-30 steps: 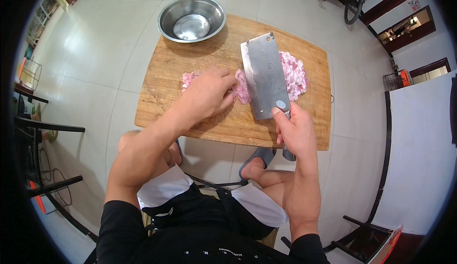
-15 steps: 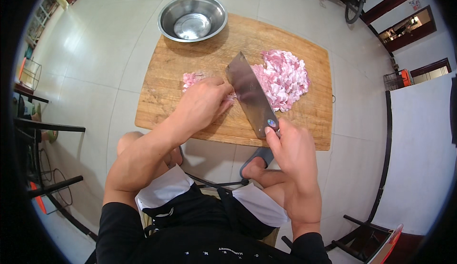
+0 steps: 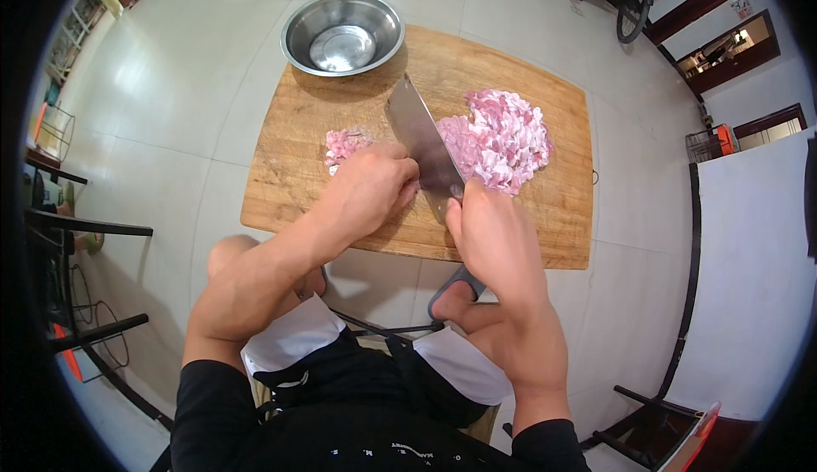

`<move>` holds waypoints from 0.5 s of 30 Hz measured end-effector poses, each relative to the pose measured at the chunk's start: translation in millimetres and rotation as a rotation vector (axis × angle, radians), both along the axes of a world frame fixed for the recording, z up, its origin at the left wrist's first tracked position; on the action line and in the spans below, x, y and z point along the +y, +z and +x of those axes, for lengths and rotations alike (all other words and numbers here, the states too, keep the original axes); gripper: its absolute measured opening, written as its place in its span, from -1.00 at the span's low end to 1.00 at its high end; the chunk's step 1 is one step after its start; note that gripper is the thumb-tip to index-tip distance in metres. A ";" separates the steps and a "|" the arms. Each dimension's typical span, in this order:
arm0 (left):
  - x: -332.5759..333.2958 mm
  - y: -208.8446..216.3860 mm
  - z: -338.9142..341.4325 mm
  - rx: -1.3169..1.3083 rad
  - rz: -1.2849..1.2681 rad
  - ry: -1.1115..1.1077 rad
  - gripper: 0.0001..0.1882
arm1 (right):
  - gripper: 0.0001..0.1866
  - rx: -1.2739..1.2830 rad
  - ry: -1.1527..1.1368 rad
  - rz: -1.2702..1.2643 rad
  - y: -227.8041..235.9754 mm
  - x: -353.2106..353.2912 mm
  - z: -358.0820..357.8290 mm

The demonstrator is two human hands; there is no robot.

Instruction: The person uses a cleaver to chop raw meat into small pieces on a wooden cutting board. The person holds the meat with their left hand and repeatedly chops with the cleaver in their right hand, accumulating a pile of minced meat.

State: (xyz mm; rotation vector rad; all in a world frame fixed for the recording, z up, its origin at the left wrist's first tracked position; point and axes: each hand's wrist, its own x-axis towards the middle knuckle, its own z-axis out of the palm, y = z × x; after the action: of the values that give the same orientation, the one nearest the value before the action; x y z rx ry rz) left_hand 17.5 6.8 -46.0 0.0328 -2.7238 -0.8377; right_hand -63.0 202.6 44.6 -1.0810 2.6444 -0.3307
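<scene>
While right hand (image 3: 498, 227) grips broad grey steel cleaver (image 3: 425, 138), left hand (image 3: 371, 178) curls, hold hidden; likely slicing pink-white meat (image 3: 513, 142); next needs steady downstroke.

With the scuffed wooden board (image 3: 557, 225) taken as the clock face, super shiny, smooth metal is seen on the bowl (image 3: 343, 46) at 11 o'clock, kinda duller metal on the cleaver (image 3: 425, 138) dead centre. Wet-looking gloss is shown by the chopped meat (image 3: 513, 138) at 3; glossy floor tile (image 3: 166, 153) is laid at 9.
</scene>
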 end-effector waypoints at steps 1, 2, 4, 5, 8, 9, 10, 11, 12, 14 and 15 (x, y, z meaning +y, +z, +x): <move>1.3 -1.5 -1.2 0.016 -0.006 -0.011 -0.86 | -0.68 0.016 0.002 -0.018 -0.5 -1.8 -2.7; 2.3 -1.8 -1.7 0.032 -0.012 -0.021 -0.85 | -0.67 0.031 0.005 -0.037 -3.7 -3.1 -5.6; 3.6 -0.6 0.4 0.057 -0.011 -0.004 -0.84 | -0.68 0.023 0.000 -0.103 -16.9 -2.2 -14.8; 4.0 -0.3 2.1 0.068 -0.010 0.002 -0.84 | -0.68 0.001 -0.008 -0.150 -28.0 1.6 -22.6; 1.6 9.1 11.3 -0.019 -0.014 0.001 -0.82 | -0.70 -0.321 -0.160 -0.246 -30.1 16.0 -34.9; -0.3 11.3 11.5 -0.020 -0.024 0.000 -0.81 | -0.70 -0.472 -0.234 -0.271 -28.0 21.4 -36.8; -2.9 13.1 14.3 -0.026 -0.036 0.005 -0.80 | -0.72 -0.544 -0.278 -0.332 -24.6 25.3 -34.0; -4.5 13.4 15.7 -0.032 -0.048 0.010 -0.79 | -0.72 -0.558 -0.302 -0.341 -20.1 27.3 -33.7; -4.1 12.4 15.4 -0.009 -0.050 0.037 -0.79 | -0.72 -0.572 -0.327 -0.350 -15.7 28.9 -33.3; -0.4 9.0 11.3 0.037 -0.054 0.091 -0.77 | -0.74 -0.622 -0.375 -0.403 -17.1 34.3 -33.9; 0.1 5.6 7.3 0.074 -0.057 0.072 -0.76 | -0.74 -0.628 -0.389 -0.409 -17.2 35.5 -35.0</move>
State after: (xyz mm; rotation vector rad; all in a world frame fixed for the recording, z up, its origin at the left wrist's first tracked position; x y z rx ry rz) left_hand 24.9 6.9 -40.4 0.0863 -2.6585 -0.7265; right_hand -97.9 238.1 27.4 -0.4231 2.2232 -1.1225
